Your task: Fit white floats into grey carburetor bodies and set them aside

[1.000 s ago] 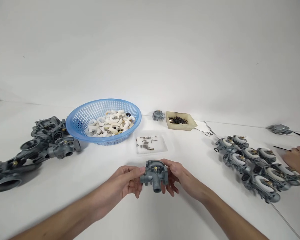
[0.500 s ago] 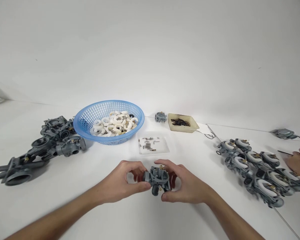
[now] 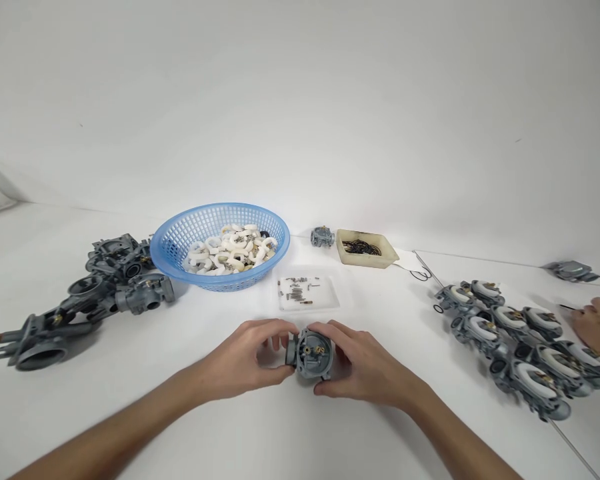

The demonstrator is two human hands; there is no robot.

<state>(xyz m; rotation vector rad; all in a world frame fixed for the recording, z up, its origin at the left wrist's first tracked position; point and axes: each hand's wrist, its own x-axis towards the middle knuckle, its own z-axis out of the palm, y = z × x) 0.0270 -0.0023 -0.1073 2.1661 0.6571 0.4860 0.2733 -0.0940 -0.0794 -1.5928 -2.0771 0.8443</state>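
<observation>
A grey metal carburetor body (image 3: 314,357) sits between my two hands, its open bowl side with brass jets facing up. My left hand (image 3: 253,353) grips its left end between thumb and fingers. On the other side, my right hand (image 3: 353,360) has thumb and fingers closed round the right edge. Just beyond lies a clear shallow tray (image 3: 325,303) with small springs and pins. Behind it to the left, a blue basket (image 3: 163,247) holds white plastic floats (image 3: 237,250).
Grey carburetor bodies (image 3: 115,267) are piled at left. Several with white floats (image 3: 535,380) stand in rows at right, near another person's hand (image 3: 597,327). A cream box (image 3: 387,257) of black rings and one carburetor (image 3: 322,235) stand at the back.
Both hands have turned the carburetor body, so its hollow side with the brass jets now faces up toward me. The view has shifted slightly.
</observation>
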